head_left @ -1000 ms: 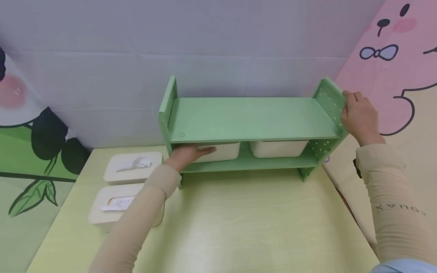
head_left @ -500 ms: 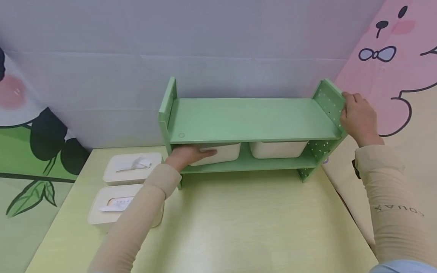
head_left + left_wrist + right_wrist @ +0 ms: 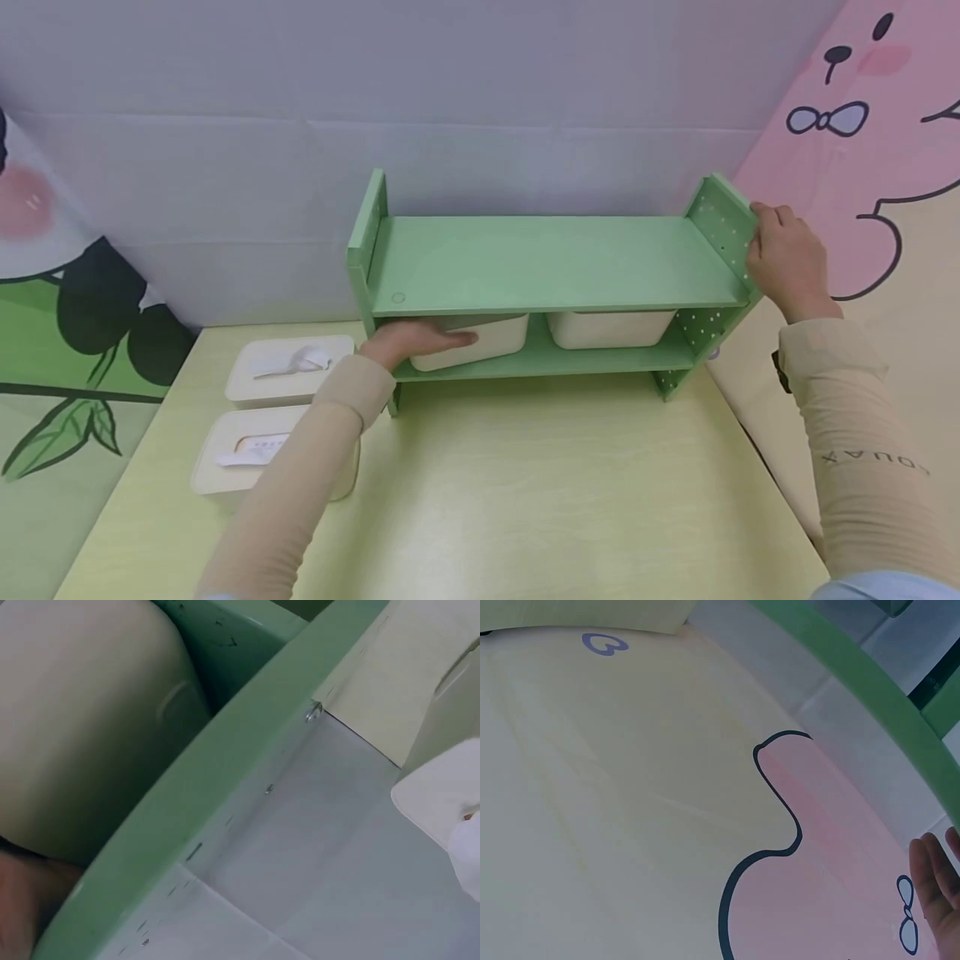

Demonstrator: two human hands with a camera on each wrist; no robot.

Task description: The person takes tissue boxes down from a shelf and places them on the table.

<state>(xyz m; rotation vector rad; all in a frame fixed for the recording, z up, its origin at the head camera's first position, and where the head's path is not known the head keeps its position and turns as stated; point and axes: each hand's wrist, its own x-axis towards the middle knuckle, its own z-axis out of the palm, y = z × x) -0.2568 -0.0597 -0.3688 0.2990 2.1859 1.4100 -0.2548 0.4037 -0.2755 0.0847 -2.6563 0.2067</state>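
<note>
A green two-tier desktop shelf stands against the back wall. On its lower tier, at the left, is a white plastic bin; its left end sits a little further forward than its right. My left hand grips this bin near its left end, thumb along the front and fingers out of sight under the upper board. The left wrist view shows the bin close up, with part of the hand at the corner. My right hand holds the edge of the shelf's right side panel.
Another white bin sits at the right of the lower tier. Left of the shelf, two white lidded boxes stand on the table: the rear one bears a wrapped white spoon, the front one a white packet.
The left end of the left bin has come slightly forward with my left hand, so the bin now sits at an angle. My right hand stays on the side panel.
</note>
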